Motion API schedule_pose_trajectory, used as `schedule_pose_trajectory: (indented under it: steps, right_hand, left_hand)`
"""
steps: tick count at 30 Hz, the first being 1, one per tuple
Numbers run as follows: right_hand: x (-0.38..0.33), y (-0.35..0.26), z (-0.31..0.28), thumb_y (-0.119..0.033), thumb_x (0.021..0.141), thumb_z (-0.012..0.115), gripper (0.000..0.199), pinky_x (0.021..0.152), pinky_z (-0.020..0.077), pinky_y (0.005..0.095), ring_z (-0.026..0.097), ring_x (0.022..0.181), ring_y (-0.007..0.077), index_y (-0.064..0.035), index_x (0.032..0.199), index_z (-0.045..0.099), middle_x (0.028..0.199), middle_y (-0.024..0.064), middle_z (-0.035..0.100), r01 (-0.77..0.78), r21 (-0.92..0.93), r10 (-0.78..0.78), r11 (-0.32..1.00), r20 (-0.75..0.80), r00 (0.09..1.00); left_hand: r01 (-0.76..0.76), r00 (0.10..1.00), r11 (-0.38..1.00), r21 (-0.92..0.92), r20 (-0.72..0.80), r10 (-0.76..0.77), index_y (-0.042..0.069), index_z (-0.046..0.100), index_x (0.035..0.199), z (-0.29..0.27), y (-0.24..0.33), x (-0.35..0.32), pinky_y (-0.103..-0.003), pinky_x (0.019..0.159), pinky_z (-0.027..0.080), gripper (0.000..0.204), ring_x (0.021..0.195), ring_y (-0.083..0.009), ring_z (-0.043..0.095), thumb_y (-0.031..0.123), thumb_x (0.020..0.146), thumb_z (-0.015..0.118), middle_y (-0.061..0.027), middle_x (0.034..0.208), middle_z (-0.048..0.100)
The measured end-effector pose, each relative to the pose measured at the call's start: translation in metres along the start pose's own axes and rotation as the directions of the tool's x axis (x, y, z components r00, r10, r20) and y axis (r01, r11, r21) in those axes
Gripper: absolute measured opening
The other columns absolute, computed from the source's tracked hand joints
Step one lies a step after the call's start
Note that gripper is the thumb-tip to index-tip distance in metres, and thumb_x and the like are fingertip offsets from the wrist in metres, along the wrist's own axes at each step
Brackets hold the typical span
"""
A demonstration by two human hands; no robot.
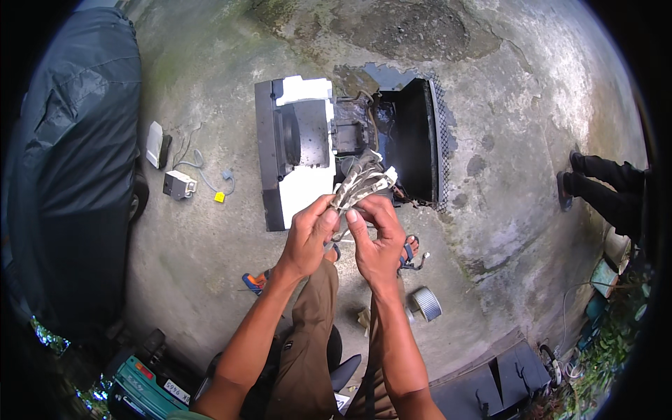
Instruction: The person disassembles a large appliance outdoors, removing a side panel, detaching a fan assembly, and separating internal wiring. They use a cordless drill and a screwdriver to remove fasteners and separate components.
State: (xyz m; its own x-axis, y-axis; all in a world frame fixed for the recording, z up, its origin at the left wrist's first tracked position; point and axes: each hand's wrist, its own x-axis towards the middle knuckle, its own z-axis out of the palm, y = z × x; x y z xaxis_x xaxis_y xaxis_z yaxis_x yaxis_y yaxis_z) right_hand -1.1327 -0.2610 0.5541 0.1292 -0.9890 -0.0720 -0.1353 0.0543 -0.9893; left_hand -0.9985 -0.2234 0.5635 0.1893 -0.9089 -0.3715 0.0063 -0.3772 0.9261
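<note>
Both hands meet in the middle of the view over a bundle of pale wires with white connectors (362,180). My left hand (308,234) pinches the lower end of the bundle from the left. My right hand (378,241) grips it from the right, thumb up against the wires. The bundle rises from my fingers toward an opened appliance (294,150) lying on the concrete, with a white foam block, a grey panel and a black mesh-sided housing (420,143).
A dark covered vehicle (70,168) fills the left. A small white box with cable (178,183) and a grey part (155,143) lie left of the appliance. A ribbed fan wheel (425,303) and an orange-blue tool (253,281) lie near my feet. Another person's legs (605,189) stand right.
</note>
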Motion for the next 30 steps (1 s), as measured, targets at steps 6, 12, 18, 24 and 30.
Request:
schedule_pose_trajectory:
  steps: [6,12,18,24,30]
  right_hand:
    - [0.007,0.000,0.002,0.002,0.083,0.073,0.018,0.074,0.0518,0.0355,0.065,0.080,0.0293,0.0017,0.099,0.067,0.091,0.0134,0.067,0.163,-0.133,-0.159,0.978,0.040,0.987]
    - [0.019,0.009,0.002,0.007,0.083,0.071,0.016,0.074,0.0521,0.0351,0.066,0.082,0.0283,0.0006,0.097,0.066,0.091,0.0131,0.069,0.299,-0.215,-0.296,0.930,0.048,0.954]
    - [0.026,0.014,0.002,0.002,0.082,0.072,0.019,0.071,0.0502,0.0420,0.062,0.084,0.0318,-0.0019,0.097,0.061,0.094,0.0132,0.062,0.349,-0.461,-0.304,0.816,0.171,0.937]
    - [0.033,0.012,0.003,-0.004,0.085,0.072,0.021,0.076,0.0457,0.0416,0.056,0.089,0.0305,-0.0051,0.103,0.060,0.099,0.0109,0.059,0.373,-0.680,-0.397,0.632,0.129,0.909]
    - [0.042,0.015,-0.008,-0.010,0.087,0.070,0.019,0.085,0.0371,0.0432,0.051,0.099,0.0302,-0.0060,0.102,0.059,0.106,0.0100,0.057,0.342,-0.691,-0.318,0.637,0.169,0.933]
  left_hand:
    - [0.019,0.998,0.998,0.053,-0.058,-0.016,-0.007,0.060,0.122,0.000,0.000,0.000,-0.029,0.076,0.048,0.032,0.084,-0.0160,0.056,0.008,0.095,0.065,-0.0107,0.096,0.059]
    - [-0.042,0.998,0.955,0.294,-0.026,0.052,-0.007,0.057,0.132,0.000,0.011,0.011,-0.031,0.081,0.049,0.044,0.089,-0.0228,0.061,-0.004,0.089,0.067,-0.0145,0.102,0.060]
    - [-0.092,0.976,0.820,0.565,-0.111,0.186,-0.009,0.059,0.129,0.018,0.006,0.011,-0.036,0.083,0.052,0.046,0.096,-0.0322,0.064,-0.006,0.084,0.068,-0.0178,0.104,0.060]
    - [-0.252,0.789,0.584,0.772,-0.186,0.586,-0.006,0.070,0.109,0.022,-0.009,0.013,-0.042,0.077,0.055,0.036,0.092,-0.0312,0.067,-0.010,0.073,0.072,-0.0145,0.099,0.063]
    - [-0.122,0.927,0.665,0.736,-0.154,0.341,-0.002,0.068,0.115,0.024,-0.003,0.005,-0.040,0.068,0.054,0.044,0.082,-0.0313,0.065,-0.010,0.072,0.071,-0.0121,0.099,0.060]
